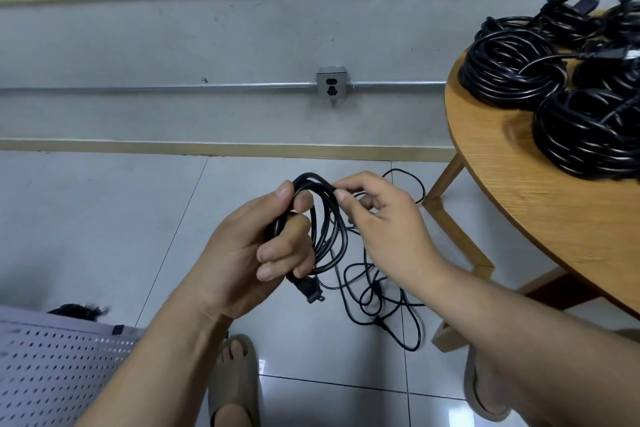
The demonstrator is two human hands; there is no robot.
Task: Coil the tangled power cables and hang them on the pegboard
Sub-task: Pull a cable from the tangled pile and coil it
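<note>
The step in hand looks like laying another loop onto the coil (327,215), which hangs in front of the person above the floor (104,218). The left hand (249,253) grips it, thumb on top of the bundle and fingers (277,253) curled round it from below, with the plug (311,291) poking out under the lowest finger. The right hand (384,229) pinches the strand between thumb and forefinger at the top of the coil, just beside the left thumb. The loose cable (381,305) lies on the floor below in crossing loops, and that is the likely source of trouble. To do this well, each new turn should probably match the size of those already held and lie flat beside them, not across. It should go under the left thumb before the right hand slides down for more. A slight roll of the strand between the pinching fingers should take out twist. Slack is best drawn slowly, so a crossing on the floor does not tighten into a knot. The pegboard (52,357) lies low at the left, and finished coils (512,76) sit on the round surface (536,218) at the right.
</note>
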